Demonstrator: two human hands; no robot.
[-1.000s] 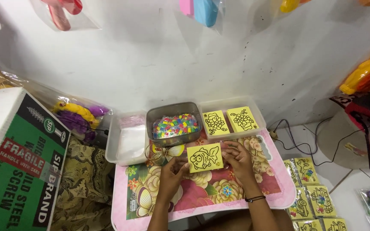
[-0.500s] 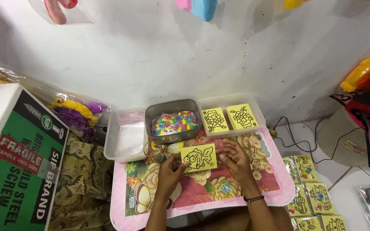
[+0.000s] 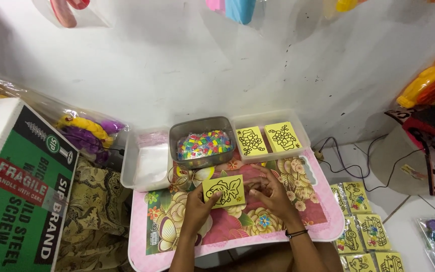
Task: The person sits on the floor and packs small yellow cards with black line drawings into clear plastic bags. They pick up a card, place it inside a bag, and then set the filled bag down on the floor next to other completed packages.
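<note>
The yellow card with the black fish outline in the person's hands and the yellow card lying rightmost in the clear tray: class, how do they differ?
The yellow fish card is held above the flowered pink table by the left hand and right hand; the yellow tray card lies untouched in the clear plastic tray. The fish card sits landscape, the tray card portrait. Their outlines differ. Both are yellow with black line drawings.

The card (image 3: 223, 191) lies on the tray table (image 3: 318, 221), between the left hand (image 3: 195, 207) at 8 o'clock and the right hand (image 3: 268, 194) at 3 o'clock. At 12 o'clock stands the bead tin (image 3: 203, 143); the card box (image 3: 270, 138) is at 1 o'clock.
</note>
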